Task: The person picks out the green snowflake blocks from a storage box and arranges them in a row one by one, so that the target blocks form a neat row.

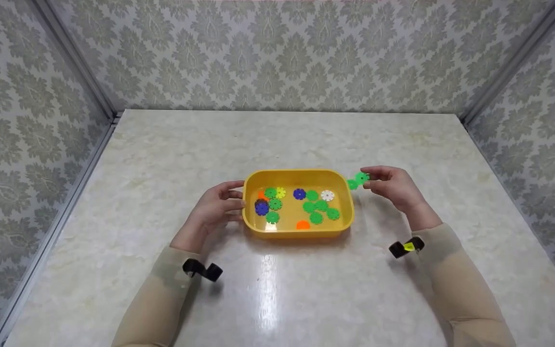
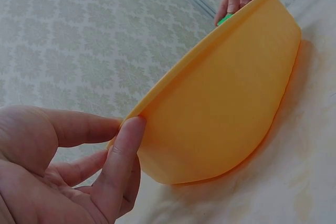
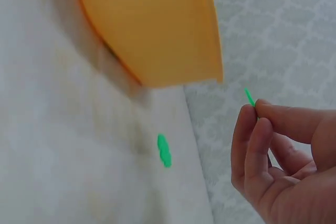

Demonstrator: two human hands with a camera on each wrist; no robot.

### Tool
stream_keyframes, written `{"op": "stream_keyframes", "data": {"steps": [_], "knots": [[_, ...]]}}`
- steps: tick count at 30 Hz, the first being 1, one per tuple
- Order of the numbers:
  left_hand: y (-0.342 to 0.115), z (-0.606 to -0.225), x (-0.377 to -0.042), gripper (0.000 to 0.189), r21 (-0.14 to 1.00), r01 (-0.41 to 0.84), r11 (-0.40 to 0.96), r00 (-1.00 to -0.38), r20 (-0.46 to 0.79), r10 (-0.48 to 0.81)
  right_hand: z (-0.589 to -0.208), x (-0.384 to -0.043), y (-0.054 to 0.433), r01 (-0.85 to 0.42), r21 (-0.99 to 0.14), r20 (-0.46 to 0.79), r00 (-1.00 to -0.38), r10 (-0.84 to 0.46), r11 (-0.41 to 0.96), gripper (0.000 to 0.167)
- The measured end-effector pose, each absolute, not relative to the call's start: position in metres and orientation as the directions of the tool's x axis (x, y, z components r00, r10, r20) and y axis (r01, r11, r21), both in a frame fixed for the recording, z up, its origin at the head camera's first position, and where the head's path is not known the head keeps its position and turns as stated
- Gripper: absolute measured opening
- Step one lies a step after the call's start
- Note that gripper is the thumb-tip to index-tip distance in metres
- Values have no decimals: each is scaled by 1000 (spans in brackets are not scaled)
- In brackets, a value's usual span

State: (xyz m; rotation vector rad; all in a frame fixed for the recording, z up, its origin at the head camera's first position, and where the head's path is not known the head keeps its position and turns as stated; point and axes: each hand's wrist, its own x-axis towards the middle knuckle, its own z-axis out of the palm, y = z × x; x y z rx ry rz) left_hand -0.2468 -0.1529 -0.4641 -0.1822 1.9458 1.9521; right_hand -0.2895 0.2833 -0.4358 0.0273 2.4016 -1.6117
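The person's left hand point(image 1: 215, 209) holds the left end of a yellow tray point(image 1: 299, 234) on the worktop point(image 1: 287, 142); green, blue, orange, yellow and white pieces point(image 1: 333, 214) lie inside. Just right of the tray, the right hand point(image 1: 396, 189) pinches a green disc point(image 1: 361, 178).

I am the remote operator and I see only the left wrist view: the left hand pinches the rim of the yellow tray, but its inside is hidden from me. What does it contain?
Observer: In the head view, toothed discs in several colours lie inside the tray, green being the commonest.
Operator: Thank you. By the right hand I notice only a bit of green. What is this?
Observer: It is a thin green disc, pinched between thumb and fingers.
Operator: And behind the tray, on that side, is something lying on the table?
Observer: Yes, the right wrist view shows another green piece there, apart from the hand.
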Motion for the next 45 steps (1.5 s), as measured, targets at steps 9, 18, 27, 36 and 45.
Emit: {"op": "stream_keyframes", "data": {"steps": [9, 18, 27, 36, 45], "knots": [[-153, -465, -247, 63, 936, -353, 10, -921, -349, 170, -453, -306, 300, 243, -887, -286, -957, -56, 393, 50], [-152, -466, -247, 63, 933, -360, 14, -921, -358, 152, -471, -319, 299, 289, -851, -322, -947, -1, 440, 46], [-151, -466, -248, 63, 931, -365, 14, -920, -363, 150, -475, -322, 295, 299, -839, -318, -947, 36, 456, 44], [-153, -466, -247, 63, 934, -357, 6, -922, -354, 157, -474, -322, 291, 298, -815, -312, -948, 56, 497, 45], [-153, -465, -246, 63, 936, -351, -15, -922, -342, 181, -471, -321, 289, 337, -793, -347, -935, 78, 508, 43]]}}
